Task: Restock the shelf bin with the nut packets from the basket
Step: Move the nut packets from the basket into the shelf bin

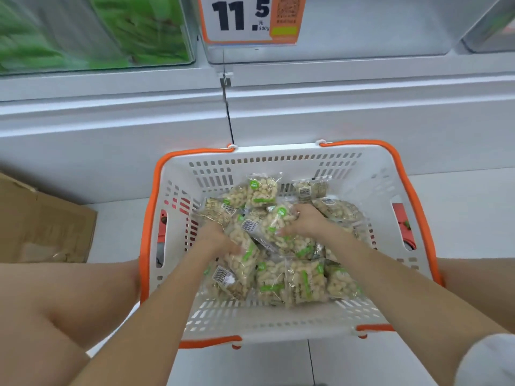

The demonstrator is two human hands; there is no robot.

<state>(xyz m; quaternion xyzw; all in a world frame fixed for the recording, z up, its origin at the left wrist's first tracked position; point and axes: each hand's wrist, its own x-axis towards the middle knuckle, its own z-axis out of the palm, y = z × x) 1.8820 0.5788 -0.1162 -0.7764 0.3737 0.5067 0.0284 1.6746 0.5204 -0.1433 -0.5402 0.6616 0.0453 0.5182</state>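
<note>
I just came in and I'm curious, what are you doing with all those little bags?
A person is crouched over a white basket with orange handles, full of nut packets. Both hands are down in the pile: the left hand and right hand are each grabbing packets. The clear shelf bin above, behind the 11.5 price tag, looks unfilled.

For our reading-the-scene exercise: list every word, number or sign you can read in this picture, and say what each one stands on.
"11.5": price sign above the basket.
"500g": small print on the same sign, just legible; the character above it is too small to read.
Orange panel on the sign: a code pattern, blurred.
Nut packets: green round stickers and green bands, print unreadable.
Barcode labels on the packets: digits too small to read.
</note>
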